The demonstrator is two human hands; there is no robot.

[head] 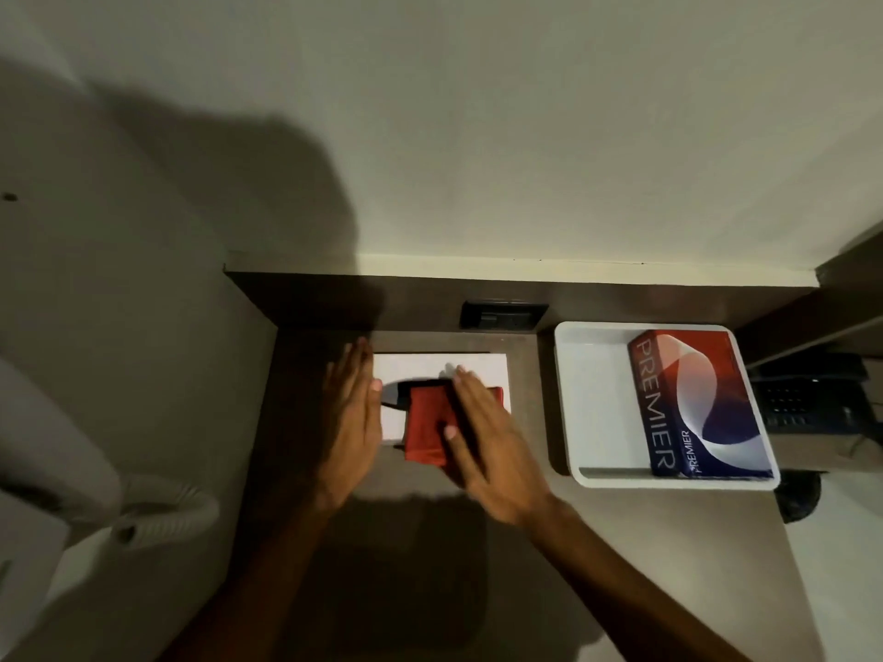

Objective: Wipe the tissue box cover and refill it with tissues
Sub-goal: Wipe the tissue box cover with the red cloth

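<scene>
Both hands lie flat, fingers extended: right hand (482, 439) pressing a folded red cloth (426, 425) onto the white rectangular tissue box cover (439, 366); left hand (351, 418) steadying its left edge.

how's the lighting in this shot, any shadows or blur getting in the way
Head view: dim overall, with the light coming from behind the person, so a large soft shadow falls on the wall upper left and another across the desk near the arms. The white tissue box cover and white tray stand out brightly; the right hand on the red cloth looks slightly motion-blurred; wide-angle bending shows at the edges.
</scene>
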